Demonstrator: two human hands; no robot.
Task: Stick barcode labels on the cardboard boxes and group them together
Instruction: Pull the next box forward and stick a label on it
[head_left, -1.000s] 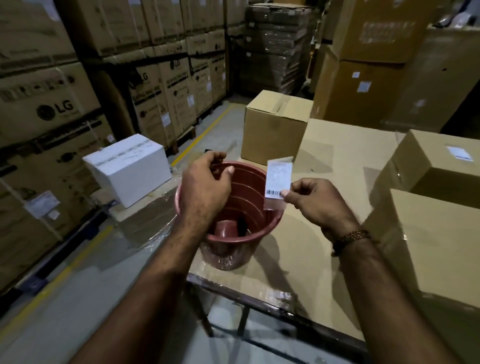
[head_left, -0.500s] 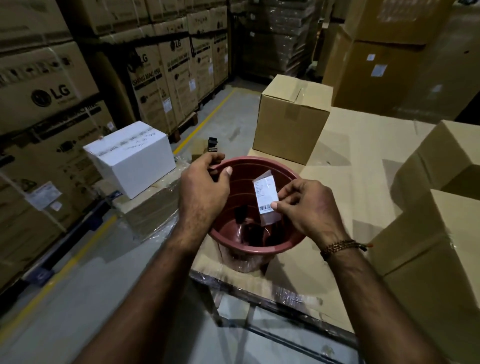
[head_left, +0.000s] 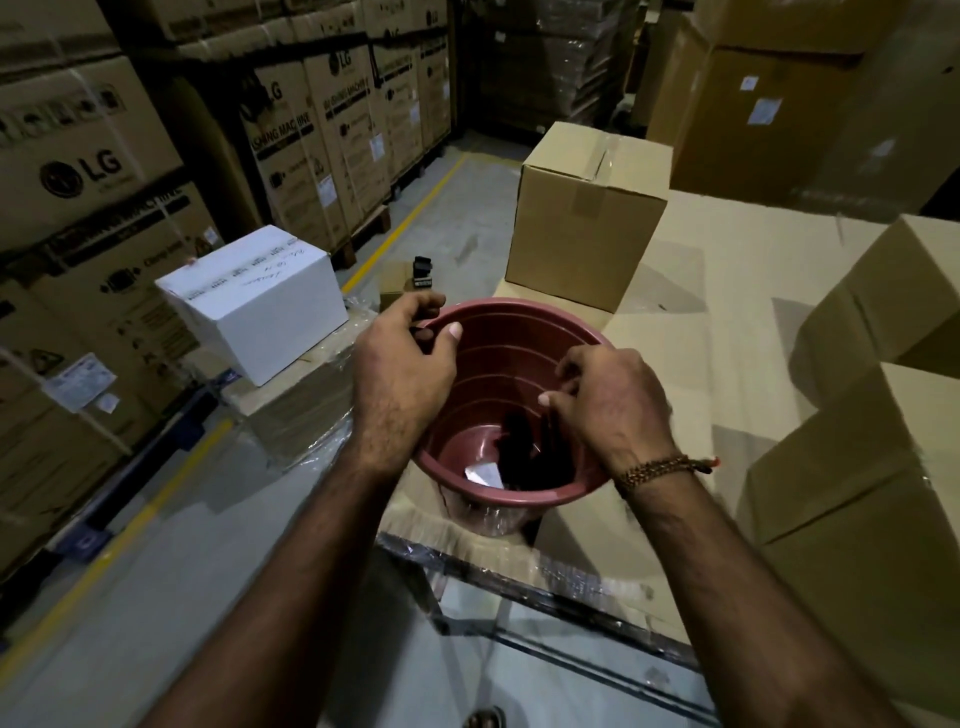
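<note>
Left hand (head_left: 402, 371) gripped the red bucket's (head_left: 519, 332) rim; my right hand (head_left: 605, 400), fingers curled, hovered inside it above a paper slip (head_left: 485, 475); I couldn't tell whether it held anything.

Bare table top (head_left: 737, 291) lies open between the cardboard box (head_left: 587, 213) and right-hand boxes (head_left: 883, 312).

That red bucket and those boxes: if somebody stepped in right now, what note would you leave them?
Left hand: grips the rim of the red bucket.
Right hand: over the bucket with fingers curled; whether it holds anything cannot be told.
A white slip lies in the bucket's bottom.
Cardboard boxes: one at the table's far edge, two stacked at right. No label shows on their visible faces.
Left: label the boxes and group them.
</note>
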